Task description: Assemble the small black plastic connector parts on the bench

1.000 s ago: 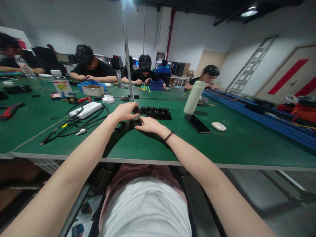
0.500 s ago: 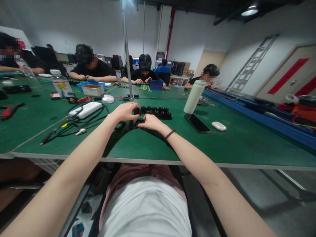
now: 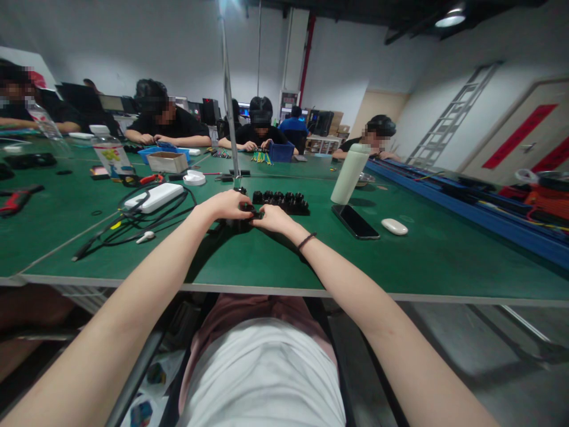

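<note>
My left hand (image 3: 226,205) reaches over the green table (image 3: 338,267) with its fingers curled down and closed on a small black part (image 3: 256,212). The thumb and fingers of my right hand (image 3: 274,219), which wears a dark wrist band (image 3: 306,239), pinch at the same spot from the right. The exact kind of the part cannot be made out, since the fingers cover much of it. Just behind my right hand lies a black strip carrying rows of small round black pieces (image 3: 284,201). More black items show under and behind my left hand.
A metal pole (image 3: 231,112) rises behind my hands. To the right are a pale green bottle (image 3: 350,175), a phone (image 3: 355,222) and a white case (image 3: 394,226). A white power bank (image 3: 153,197) with tangled black cables lies left. Several people work across the table.
My left hand has come down and nearer me, away from the left end of the black strip, to meet my right hand. My right hand has barely moved.
</note>
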Available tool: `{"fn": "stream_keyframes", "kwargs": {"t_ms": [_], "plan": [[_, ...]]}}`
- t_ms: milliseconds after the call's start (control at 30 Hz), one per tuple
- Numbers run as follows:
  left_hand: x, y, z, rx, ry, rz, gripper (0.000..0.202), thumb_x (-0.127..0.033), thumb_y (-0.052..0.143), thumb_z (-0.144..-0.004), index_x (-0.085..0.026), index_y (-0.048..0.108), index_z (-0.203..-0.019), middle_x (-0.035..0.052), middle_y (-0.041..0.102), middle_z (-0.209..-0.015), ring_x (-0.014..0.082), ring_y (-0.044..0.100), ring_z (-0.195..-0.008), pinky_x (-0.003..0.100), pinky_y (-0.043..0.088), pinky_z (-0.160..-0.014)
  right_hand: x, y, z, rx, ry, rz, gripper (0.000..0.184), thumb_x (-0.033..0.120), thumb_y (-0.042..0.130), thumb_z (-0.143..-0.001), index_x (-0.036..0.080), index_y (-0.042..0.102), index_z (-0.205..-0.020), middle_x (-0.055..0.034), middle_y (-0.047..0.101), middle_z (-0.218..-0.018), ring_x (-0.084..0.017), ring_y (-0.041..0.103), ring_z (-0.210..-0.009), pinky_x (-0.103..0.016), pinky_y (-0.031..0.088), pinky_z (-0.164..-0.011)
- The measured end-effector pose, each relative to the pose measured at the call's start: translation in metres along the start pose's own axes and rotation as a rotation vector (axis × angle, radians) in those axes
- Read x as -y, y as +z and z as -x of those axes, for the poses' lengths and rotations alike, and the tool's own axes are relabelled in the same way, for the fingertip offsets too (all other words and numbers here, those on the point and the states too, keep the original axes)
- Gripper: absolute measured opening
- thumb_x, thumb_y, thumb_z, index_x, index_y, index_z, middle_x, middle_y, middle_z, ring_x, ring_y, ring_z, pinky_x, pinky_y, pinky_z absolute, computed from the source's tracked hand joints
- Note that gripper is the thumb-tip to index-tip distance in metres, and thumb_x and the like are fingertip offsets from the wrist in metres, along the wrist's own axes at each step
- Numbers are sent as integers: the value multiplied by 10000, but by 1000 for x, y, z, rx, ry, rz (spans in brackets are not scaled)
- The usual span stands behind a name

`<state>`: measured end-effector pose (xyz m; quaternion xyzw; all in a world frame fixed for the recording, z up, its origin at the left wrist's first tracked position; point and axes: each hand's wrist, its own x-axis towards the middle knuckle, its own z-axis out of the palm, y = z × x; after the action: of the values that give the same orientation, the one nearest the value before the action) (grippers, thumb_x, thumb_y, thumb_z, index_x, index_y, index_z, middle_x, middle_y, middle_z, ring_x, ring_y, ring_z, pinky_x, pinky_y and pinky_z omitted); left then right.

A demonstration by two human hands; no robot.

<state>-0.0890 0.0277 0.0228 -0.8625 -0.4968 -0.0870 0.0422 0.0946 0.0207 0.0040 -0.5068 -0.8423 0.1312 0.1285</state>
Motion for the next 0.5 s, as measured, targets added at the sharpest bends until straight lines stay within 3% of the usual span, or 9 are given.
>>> {"fn": "stream_keyframes", "kwargs": {"t_ms": [233,500], "plan": [[-2,-2,1,2,-9,15,467,-551,549,-755,-241,721,-1058,62,751,-944,231,690,-855,268,470,-734,0,0,-1,4,1,0,362,426,666,-782,120,705,-973,-140,725,-967,-255,688,-893,-253,472,-696],[-9,-4,1,-11,4,4,405,-524,546,-765,-220,746,-945,68,744,-824,207,670,-720,263,432,-625,3,0,3,-12,5,-25,363,448,670,-772,127,695,-939,-155,722,-953,-280,688,-890,-276,474,-700]]}}
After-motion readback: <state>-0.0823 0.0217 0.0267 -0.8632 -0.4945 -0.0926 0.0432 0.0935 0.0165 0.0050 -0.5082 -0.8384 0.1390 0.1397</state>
